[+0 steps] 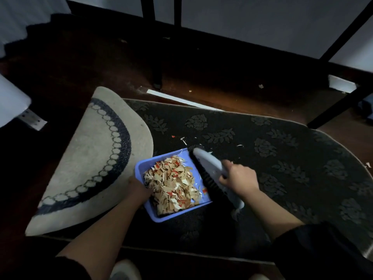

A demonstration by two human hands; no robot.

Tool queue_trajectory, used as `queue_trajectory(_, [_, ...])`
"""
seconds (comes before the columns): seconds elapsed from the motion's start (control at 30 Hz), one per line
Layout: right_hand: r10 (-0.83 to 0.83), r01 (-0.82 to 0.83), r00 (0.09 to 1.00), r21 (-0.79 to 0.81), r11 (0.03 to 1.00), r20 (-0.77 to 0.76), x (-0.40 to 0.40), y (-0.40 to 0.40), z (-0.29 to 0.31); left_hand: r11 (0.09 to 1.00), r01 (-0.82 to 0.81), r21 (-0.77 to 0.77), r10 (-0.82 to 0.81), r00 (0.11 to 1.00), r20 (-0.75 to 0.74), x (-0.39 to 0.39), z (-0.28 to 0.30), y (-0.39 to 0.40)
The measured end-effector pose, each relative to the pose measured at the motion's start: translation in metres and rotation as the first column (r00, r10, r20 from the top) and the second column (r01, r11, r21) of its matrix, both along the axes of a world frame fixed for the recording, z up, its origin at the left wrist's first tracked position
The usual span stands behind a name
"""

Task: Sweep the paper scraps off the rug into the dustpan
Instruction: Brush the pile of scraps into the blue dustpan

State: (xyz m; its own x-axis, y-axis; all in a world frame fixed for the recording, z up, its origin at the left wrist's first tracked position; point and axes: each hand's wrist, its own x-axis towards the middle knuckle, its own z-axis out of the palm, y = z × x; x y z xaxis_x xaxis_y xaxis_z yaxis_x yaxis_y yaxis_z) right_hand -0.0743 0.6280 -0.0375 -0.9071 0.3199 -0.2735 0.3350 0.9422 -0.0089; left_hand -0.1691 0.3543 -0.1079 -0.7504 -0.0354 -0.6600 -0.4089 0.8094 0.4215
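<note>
Scraps (173,184) heaped in dustpan (141,164) | between hands: left (139,188), right (238,178)

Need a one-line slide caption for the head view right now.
Left hand steadies the blue dustpan heaped with paper scraps; right hand grips the brush at its lip.

Blue dustpan (141,164), tan-and-red paper scraps (173,182), dark floral-patterned rug (282,158).
</note>
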Motion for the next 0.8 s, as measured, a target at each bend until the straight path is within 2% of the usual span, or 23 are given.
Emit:
queue_trajectory(0.1, [0.028,-0.029,0.998,-0.017,0.999,-0.057,0.005,-0.003,0.008,1.000,-0.021,0.004,0.021,1.000,0.004,-0.001,-0.002,0.000])
queue_trajectory(0.23, [-0.050,0.050,0.987,0.000,0.999,-0.151,0.012,0.011,0.021,0.999,-0.040,0.001,0.040,0.999,0.013,0.000,-0.002,0.001])
queue_trajectory(0.4, [-0.156,0.162,0.981,0.044,0.986,-0.119,0.011,0.032,0.020,0.997,-0.075,0.007,0.074,0.997,0.012,0.000,-0.001,0.002])
queue_trajectory(0.57, [-0.264,0.271,0.961,0.081,0.959,-0.085,0.002,0.044,0.005,0.999,-0.022,0.025,0.022,1.000,0.011,0.000,0.001,0.000])
queue_trajectory(0.63, [-0.241,0.245,0.969,0.069,0.967,-0.059,-0.001,0.042,0.002,1.000,0.016,0.007,-0.016,1.000,0.000,-0.002,0.005,-0.003])
queue_trajectory(0.8, [-0.022,0.021,1.000,0.038,0.999,0.015,0.001,0.024,-0.001,0.999,0.052,0.009,-0.052,0.999,0.017,-0.001,0.010,-0.004])
